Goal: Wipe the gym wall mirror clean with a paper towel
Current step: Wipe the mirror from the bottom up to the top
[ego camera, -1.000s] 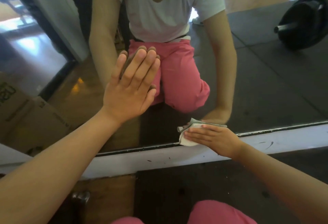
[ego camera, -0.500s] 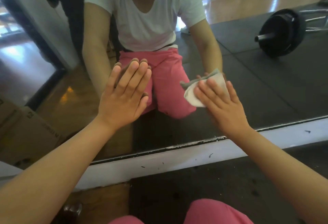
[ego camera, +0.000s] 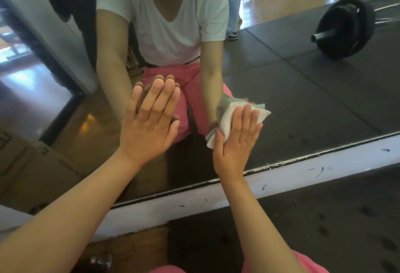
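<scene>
The right hand (ego camera: 237, 140) lays its fingers (ego camera: 246, 119) straight and close together on the paper towel (ego camera: 226, 117), pressing it flat against the mirror (ego camera: 303, 104). The towel pokes out past the fingertips and beside the thumb. Left of them, the left hand (ego camera: 149, 125) lies flat on the glass, fingers straight, holding nothing. Below the fingers runs a scuffed white baseboard (ego camera: 281, 178). Far left, a cardboard box (ego camera: 32, 164) shows in reflection; its contents cannot be seen.

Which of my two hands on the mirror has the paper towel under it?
The right hand: it presses the white paper towel flat against the mirror. The left hand lies bare on the glass.
</scene>
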